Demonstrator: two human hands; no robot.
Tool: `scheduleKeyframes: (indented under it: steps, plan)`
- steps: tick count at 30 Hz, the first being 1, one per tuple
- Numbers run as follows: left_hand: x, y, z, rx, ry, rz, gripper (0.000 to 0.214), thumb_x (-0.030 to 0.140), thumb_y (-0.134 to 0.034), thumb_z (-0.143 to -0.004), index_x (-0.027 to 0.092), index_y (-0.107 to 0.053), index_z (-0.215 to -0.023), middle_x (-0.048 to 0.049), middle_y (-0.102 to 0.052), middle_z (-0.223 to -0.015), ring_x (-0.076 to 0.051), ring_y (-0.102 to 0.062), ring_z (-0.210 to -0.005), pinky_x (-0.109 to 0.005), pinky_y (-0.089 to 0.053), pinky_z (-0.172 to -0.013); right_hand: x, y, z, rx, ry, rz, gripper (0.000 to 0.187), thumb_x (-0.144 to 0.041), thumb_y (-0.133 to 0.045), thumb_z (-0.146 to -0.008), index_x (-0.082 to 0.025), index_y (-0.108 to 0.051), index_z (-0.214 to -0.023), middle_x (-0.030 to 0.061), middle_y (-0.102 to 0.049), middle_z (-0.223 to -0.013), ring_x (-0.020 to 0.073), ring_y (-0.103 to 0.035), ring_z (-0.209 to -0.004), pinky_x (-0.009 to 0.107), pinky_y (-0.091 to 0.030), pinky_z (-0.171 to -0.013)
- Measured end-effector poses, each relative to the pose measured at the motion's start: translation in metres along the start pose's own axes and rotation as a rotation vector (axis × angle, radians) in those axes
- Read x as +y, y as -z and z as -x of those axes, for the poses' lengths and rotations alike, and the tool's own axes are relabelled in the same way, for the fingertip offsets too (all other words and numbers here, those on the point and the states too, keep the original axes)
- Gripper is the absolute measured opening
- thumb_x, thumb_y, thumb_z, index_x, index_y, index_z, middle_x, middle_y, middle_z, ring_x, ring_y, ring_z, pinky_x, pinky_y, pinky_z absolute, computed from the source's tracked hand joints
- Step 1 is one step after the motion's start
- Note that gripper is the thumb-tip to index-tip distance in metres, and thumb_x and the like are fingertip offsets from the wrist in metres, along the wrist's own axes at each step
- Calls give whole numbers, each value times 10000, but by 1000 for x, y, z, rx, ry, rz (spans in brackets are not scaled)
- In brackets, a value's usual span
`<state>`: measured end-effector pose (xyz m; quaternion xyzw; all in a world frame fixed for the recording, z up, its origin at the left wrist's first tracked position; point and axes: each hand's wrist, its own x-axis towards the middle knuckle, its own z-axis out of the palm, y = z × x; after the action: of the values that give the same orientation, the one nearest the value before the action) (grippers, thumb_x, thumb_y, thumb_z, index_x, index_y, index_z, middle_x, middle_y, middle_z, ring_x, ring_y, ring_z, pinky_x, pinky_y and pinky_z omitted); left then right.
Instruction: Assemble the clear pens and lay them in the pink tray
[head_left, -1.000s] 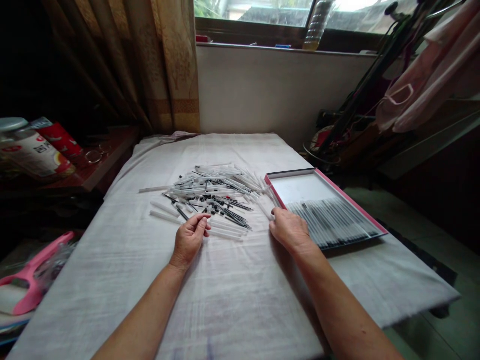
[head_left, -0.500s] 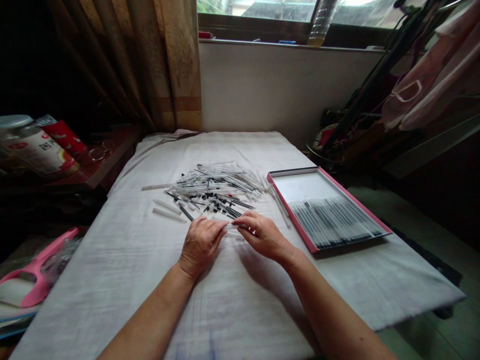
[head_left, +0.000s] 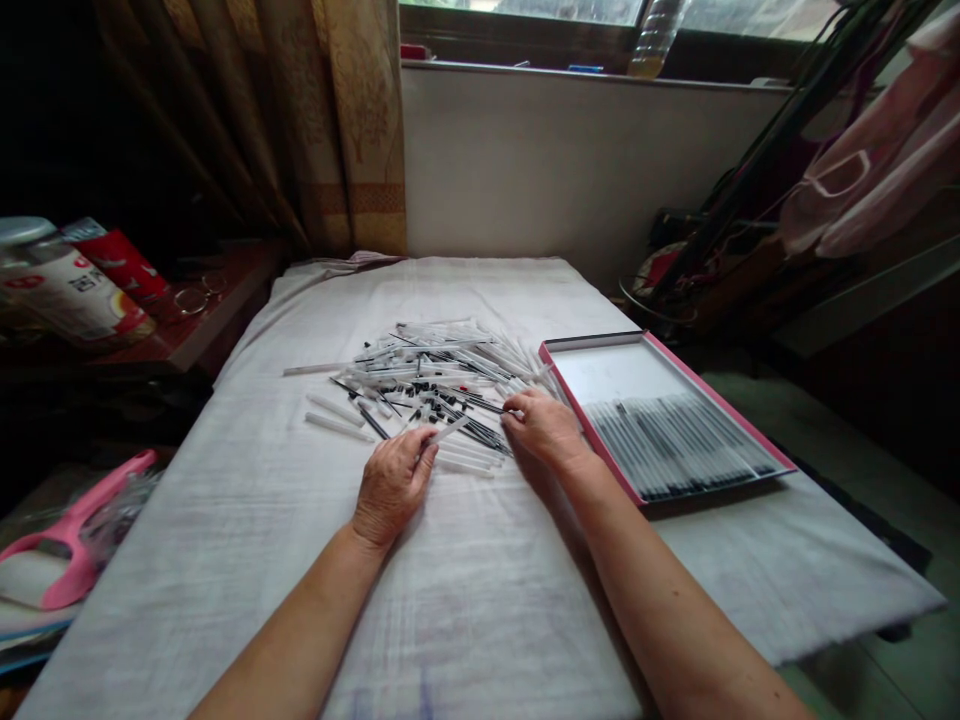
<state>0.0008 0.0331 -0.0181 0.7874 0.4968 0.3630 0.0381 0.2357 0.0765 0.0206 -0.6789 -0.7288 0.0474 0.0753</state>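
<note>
My left hand (head_left: 396, 482) is closed around a clear pen barrel (head_left: 450, 430), its free end pointing up and right. At the right side of the pile, my right hand (head_left: 546, 428) pinches the end of a thin black pen refill (head_left: 489, 404) that lies among others; its fingertips partly hide the hold. Between and beyond the hands spreads the loose pile of clear pen barrels (head_left: 420, 350), black refills and small black pen parts (head_left: 427, 388). A few barrels (head_left: 469, 462) lie just right of my left hand.
A pink-edged box lid (head_left: 600, 430) holds a row of pens (head_left: 675, 440) at the right. The white cloth (head_left: 300, 560) covers the table. Left of it are a jar (head_left: 67, 290), eyeglasses (head_left: 199, 295) and a pink-handled object (head_left: 71, 540). A curtain (head_left: 360, 130) hangs behind.
My hands were together over a pen barrel. Now the right hand has moved right and away to the refills, while the left stays with the barrel. The view has shifted slightly.
</note>
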Motion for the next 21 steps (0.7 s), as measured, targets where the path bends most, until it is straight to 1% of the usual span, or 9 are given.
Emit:
scheduleKeyframes:
  steps: [4, 10, 12, 14, 16, 18, 19, 20, 21]
  plan:
    - [0, 0, 0, -11, 17, 9, 230, 316, -477, -937, 216, -616, -1090, -67, -728, -987, -203, -671, -876, -317, -497, -795, -8, 4, -8, -75, 11, 134, 256, -364, -501, -912, -248, -704, -1015, 73, -695, -1044, 209, -658, -921, 268, -472, -720]
    - [0, 0, 0, 1, 6, 2, 214, 312, -491, -934, 207, -626, -1063, -69, -732, -976, -206, -674, -868, -320, -490, -787, -16, 8, -19, -147, 135, 275, 302, -164, -410, -925, -150, -676, -1066, 163, -689, -1031, 232, -681, -901, 293, -488, -723]
    - [0, 0, 0, 1, 10, 0, 213, 310, -491, -934, 207, -627, -1063, -70, -732, -973, -206, -673, -865, -322, -489, -788, -17, 11, -18, -165, 184, 292, 308, -137, -405, -914, -146, -683, -1046, 170, -690, -1020, 244, -685, -890, 305, -490, -715]
    - [0, 0, 0, -7, 19, -4, 215, 311, -492, -934, 210, -625, -1069, -68, -731, -968, -204, -670, -864, -325, -487, -796, -14, 15, -14, -173, 221, 293, 289, -152, -426, -906, -153, -697, -1005, 163, -697, -1003, 253, -686, -883, 314, -490, -711]
    - [0, 1, 0, -13, 25, -9, 216, 314, -492, -935, 213, -620, -1076, -65, -730, -957, -202, -667, -864, -326, -484, -806, -8, 21, -8, -163, 208, 281, 267, -161, -449, -890, -165, -706, -963, 148, -707, -980, 250, -686, -874, 310, -484, -709]
    - [1, 1, -1, -8, 26, -8, 213, 314, -490, -937, 211, -614, -1077, -63, -728, -947, -201, -664, -864, -328, -481, -814, -2, 26, 0, -135, 151, 210, 238, -167, -477, -863, -180, -708, -919, 120, -721, -934, 237, -685, -853, 301, -477, -706]
    - [2, 1, -1, -3, 27, -7, 211, 316, -489, -939, 210, -611, -1075, -62, -727, -942, -200, -663, -862, -328, -480, -815, 1, 28, 3, -115, 118, 124, 219, -176, -493, -847, -189, -707, -892, 100, -725, -894, 225, -681, -830, 294, -473, -699]
    - [2, 1, -1, 0, 26, -3, 209, 319, -487, -941, 211, -608, -1073, -60, -726, -937, -199, -662, -861, -327, -479, -814, 2, 29, 6, -90, 91, -14, 197, -192, -508, -831, -195, -703, -864, 76, -725, -846, 209, -675, -798, 284, -471, -685]
    - [3, 1, -1, 3, 24, 2, 208, 324, -484, -944, 211, -606, -1069, -59, -726, -934, -199, -661, -860, -327, -478, -813, 2, 28, 9, -67, 72, -206, 174, -215, -524, -815, -197, -695, -838, 54, -718, -801, 191, -666, -760, 272, -470, -664]
